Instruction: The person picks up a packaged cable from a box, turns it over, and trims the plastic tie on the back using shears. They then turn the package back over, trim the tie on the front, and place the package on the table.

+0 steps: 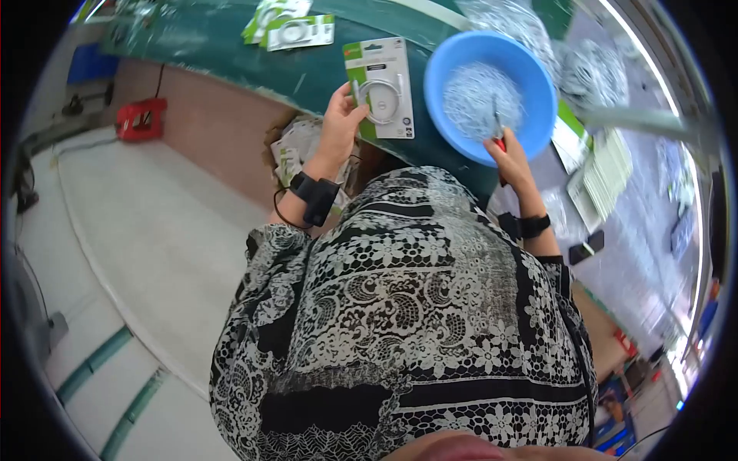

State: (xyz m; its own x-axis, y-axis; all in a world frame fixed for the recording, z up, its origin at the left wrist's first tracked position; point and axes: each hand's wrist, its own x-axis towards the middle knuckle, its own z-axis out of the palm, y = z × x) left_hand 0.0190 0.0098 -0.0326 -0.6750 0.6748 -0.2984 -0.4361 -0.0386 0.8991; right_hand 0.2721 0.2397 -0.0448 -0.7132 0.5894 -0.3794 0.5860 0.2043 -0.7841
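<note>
Left hand point(338, 123): closed on the lower left edge of a carded cable pack point(382, 88), thumb across the front and fingers behind. The pack is held upright and face-on to the camera, just left of the blue bowl point(442, 69), above the green surface point(231, 46). The edge grip leaves the coiled white cable and the printed card uncovered, probably so they can be looked over. The forearm rises from the body with the wrist slightly bent back; a black wrist band point(315, 196) sits below the hand.

Right hand point(513, 161): closed around a red-handled tool point(498, 127) at the bowl's near rim, with the thin shaft angled down into the heap of small silvery pieces point(477, 96). Holding it low on the handle likely steadies the tip. The bowl stands within easy reach of this hand.

More cable packs point(296, 31) lie farther back on the surface.
</note>
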